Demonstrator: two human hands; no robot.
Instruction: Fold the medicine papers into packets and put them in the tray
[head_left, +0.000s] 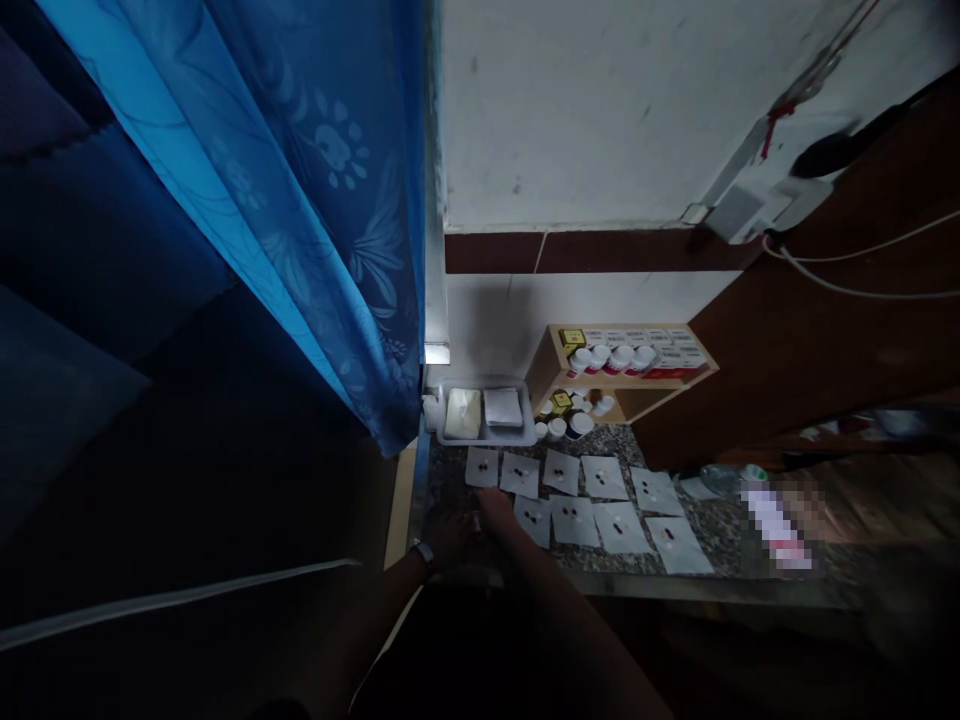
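My left hand [450, 538], with a watch [424, 551] at the wrist, is low over the speckled counter [448, 463] near its left end. Deep shadow hides how its fingers lie. Right beside it, my right hand [496, 512] is closed, its fingers curled. A small pale glint shows between the two hands, too dim to name. Several white paper squares [604, 490] lie in two rows to the right, with small dark and light pills [619, 529] on them. The nearest lower square [534, 535] is just right of my right hand.
Behind the papers stands a clear plastic tray [442, 428] with white and yellowish packets. A wooden shelf [551, 362] holds white bottles [621, 358] and boxes. A blue curtain [337, 200] hangs left. Plugs and cables [750, 205] are at upper right; a plastic bottle [720, 478] lies right.
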